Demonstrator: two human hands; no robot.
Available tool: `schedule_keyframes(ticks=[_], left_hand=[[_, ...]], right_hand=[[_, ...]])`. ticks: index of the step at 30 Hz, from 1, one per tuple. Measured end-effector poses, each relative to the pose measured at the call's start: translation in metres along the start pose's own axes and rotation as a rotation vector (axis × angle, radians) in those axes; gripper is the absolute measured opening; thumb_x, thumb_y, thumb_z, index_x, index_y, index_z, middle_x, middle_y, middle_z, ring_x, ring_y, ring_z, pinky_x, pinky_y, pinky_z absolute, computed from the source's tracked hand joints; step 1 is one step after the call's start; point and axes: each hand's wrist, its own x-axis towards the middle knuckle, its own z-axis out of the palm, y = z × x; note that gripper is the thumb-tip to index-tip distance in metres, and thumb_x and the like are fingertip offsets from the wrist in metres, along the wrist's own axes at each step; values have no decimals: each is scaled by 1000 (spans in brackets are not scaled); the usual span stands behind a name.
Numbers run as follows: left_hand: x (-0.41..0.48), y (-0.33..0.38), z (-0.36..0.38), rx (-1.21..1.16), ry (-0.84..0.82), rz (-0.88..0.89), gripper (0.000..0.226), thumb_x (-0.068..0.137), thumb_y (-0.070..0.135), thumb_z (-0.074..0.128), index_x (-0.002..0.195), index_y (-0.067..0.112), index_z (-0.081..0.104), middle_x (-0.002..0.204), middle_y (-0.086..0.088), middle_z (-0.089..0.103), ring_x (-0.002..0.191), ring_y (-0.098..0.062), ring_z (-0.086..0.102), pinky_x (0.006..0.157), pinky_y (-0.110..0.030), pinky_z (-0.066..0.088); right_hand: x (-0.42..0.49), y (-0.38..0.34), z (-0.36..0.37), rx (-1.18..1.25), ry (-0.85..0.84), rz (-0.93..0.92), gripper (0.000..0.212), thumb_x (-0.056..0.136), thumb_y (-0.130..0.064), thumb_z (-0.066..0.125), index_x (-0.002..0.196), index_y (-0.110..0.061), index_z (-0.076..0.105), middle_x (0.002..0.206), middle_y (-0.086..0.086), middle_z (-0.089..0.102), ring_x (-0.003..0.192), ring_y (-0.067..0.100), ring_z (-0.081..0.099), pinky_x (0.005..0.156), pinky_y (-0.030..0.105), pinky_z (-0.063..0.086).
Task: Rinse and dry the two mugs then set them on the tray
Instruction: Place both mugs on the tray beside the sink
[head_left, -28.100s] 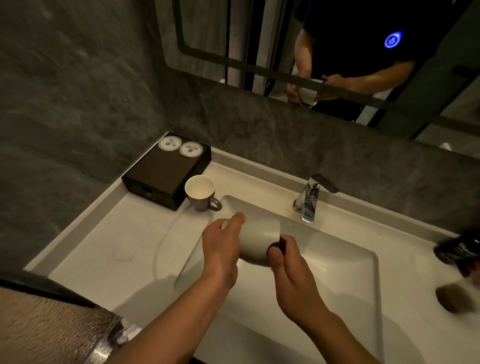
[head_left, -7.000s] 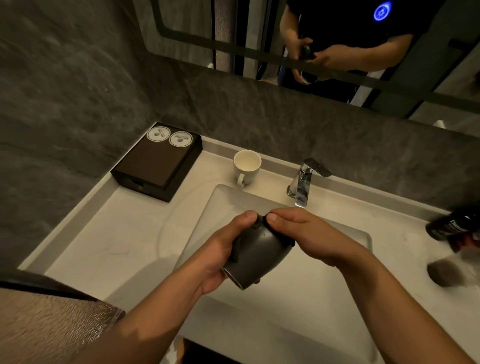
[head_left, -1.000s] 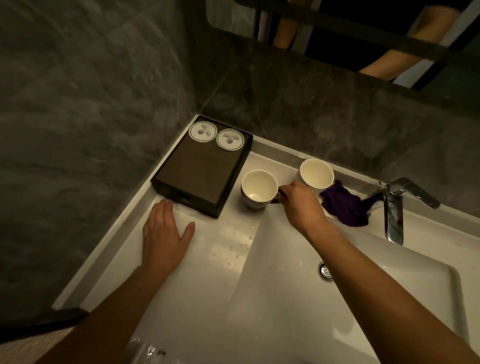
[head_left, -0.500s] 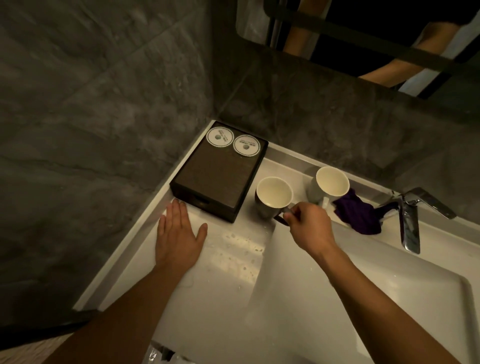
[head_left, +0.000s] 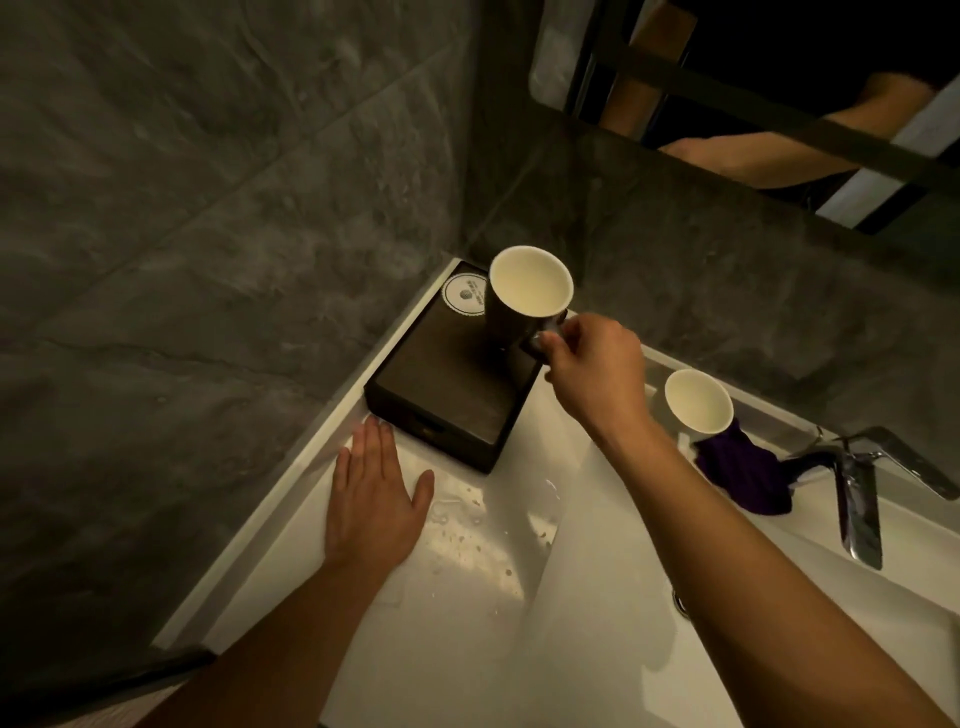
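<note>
My right hand (head_left: 592, 374) grips the handle of a dark mug (head_left: 524, 301) with a cream inside and holds it upright above the far end of the dark brown tray (head_left: 447, 395) in the counter's back left corner. One round white coaster (head_left: 464, 294) shows on the tray beside the mug; the mug hides what lies behind it. A white mug (head_left: 698, 402) stands upright on the counter behind the basin. My left hand (head_left: 371, 499) lies flat, fingers apart, on the wet counter in front of the tray.
A purple cloth (head_left: 743, 475) lies bunched beside the white mug, next to the chrome tap (head_left: 857, 488). The white basin (head_left: 597, 649) fills the lower right. Water drops sit on the counter (head_left: 467, 540). Dark stone walls close the left and back; a mirror hangs above.
My right hand has lifted the dark mug off the counter and carried it left and up over the tray. My left hand stays flat on the counter.
</note>
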Motion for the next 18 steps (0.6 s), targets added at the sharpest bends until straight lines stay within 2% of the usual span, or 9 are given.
schedule_keyframes(ticks=[4,11,13,16,18], left_hand=[[1,0,1,4,6,-1,90,98,67,14,165,10,-2,175,-12,2,162,-24,2,131,-43,7],[1,1,0,-5,-11,-6,91,95,69,5,165,11,-6,175,-10,-3,162,-23,-2,132,-42,6],[1,2,0,-7,-13,-8,90,96,68,7,165,12,-7,175,-10,-4,162,-23,-3,132,-42,6],[2,2,-1,-6,-19,-12,90,96,69,6,165,12,-7,175,-9,-4,162,-22,-3,131,-42,6],[2,2,0,-6,-25,-13,91,94,69,4,165,12,-8,175,-9,-5,162,-22,-3,131,-42,5]], right_hand=[[30,-22,25,-36,21,-21,22,95,-30,65,83,-12,69,78,5,68,72,21,63,62,37,51],[65,-40,47,-13,37,12,24,95,-33,63,88,-11,68,87,8,69,79,28,66,71,45,58],[72,-42,51,-14,36,9,24,96,-33,63,89,-11,68,89,9,69,80,28,66,69,42,56],[79,-43,56,-23,18,7,24,96,-32,63,91,-9,68,90,9,69,80,27,65,63,35,45],[79,-44,58,-17,8,7,24,97,-31,63,93,-9,69,91,9,69,81,27,66,65,36,48]])
